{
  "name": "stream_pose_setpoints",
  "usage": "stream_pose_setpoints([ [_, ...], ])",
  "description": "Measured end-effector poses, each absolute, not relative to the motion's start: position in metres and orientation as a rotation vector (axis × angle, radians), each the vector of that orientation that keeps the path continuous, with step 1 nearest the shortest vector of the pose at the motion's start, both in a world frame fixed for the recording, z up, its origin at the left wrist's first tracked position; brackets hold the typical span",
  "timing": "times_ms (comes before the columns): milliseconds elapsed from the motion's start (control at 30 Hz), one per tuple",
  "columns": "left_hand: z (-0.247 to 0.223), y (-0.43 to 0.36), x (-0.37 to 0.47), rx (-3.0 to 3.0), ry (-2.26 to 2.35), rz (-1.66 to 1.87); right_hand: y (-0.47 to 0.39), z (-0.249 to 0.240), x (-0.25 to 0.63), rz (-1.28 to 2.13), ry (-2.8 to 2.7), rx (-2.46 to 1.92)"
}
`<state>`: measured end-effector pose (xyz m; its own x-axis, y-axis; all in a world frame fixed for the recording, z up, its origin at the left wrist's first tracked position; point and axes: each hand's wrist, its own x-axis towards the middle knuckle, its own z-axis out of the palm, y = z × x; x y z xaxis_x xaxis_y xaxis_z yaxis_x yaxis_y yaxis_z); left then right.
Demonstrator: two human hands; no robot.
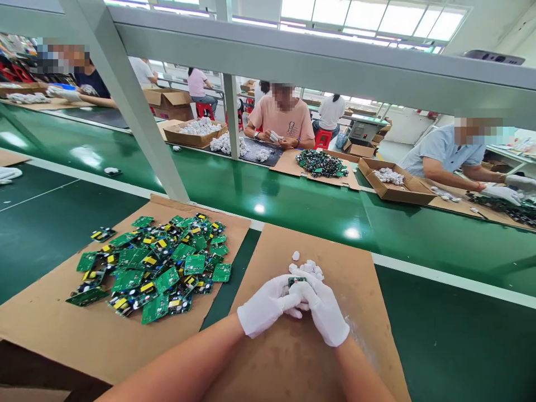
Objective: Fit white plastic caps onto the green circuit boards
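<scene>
Evidently a two-handed handling step: the gloved left hand [268, 304] and right hand [324, 310] curl together, fingers nearly closed around a small green circuit board [293, 280]; handling it further calls for a steady, light pinch. Just beyond the fingers lie white pieces [310, 269]; to their left, heaped boards [167, 276]; far ahead-left, an open carton [186, 139], and ahead-right, a shallow box [406, 195], both hold white pieces.
</scene>
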<state>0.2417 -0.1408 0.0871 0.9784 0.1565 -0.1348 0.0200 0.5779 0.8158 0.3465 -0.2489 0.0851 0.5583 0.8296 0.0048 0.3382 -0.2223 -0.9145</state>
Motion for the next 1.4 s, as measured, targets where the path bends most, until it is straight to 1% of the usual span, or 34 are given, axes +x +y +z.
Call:
stream_pose_setpoints([
  [100,0.088,-0.138,0.241,0.848,0.158,0.025,-0.252,0.087,0.349,0.674,-1.022,-1.792],
  [233,0.088,-0.135,0.24,0.644,0.135,-0.013,-0.253,0.086,0.348,0.618,-0.996,-1.808],
  [400,0.086,-0.138,0.24,0.549,0.167,0.0,-0.251,0.088,0.342,0.566,-0.97,-1.793],
  [733,0.06,-0.155,0.24,0.48,0.216,0.02,-0.25,0.091,0.339,0.395,-1.166,-2.004],
  [833,0.058,-0.154,0.242,0.476,0.24,-0.006,-0.249,0.092,0.342,0.429,-1.158,-2.021],
  [1000,0.06,-0.153,0.242,0.484,0.241,-0.009,-0.252,0.094,0.345,0.533,-1.139,-1.883],
  [1200,0.06,-0.153,0.242,0.56,0.236,-0.017,-0.251,0.09,0.342,0.478,-1.129,-1.991],
  [1400,0.079,-0.143,0.242,0.587,0.173,0.005,-0.249,0.091,0.344,0.613,-0.948,-1.76],
])
